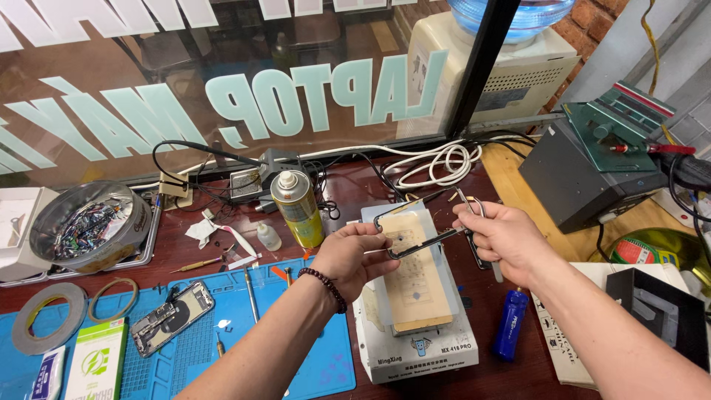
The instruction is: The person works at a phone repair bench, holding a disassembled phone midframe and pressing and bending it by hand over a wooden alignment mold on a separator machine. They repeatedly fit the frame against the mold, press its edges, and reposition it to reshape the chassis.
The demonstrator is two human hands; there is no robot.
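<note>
Both hands raised over white heating plate [415,348]: left hand [348,255] and right hand [503,237] each pinching thin metal phone frame [422,244]; opened phone [172,317] on blue mat [326,363].

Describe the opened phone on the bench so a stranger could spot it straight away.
Start at the blue work mat on the left of the bench. Near its left end lies the opened phone, tilted, its insides facing up. Unlike the green box and the tape rolls beside it, it shows bare metal parts and a dark round coil.
</note>
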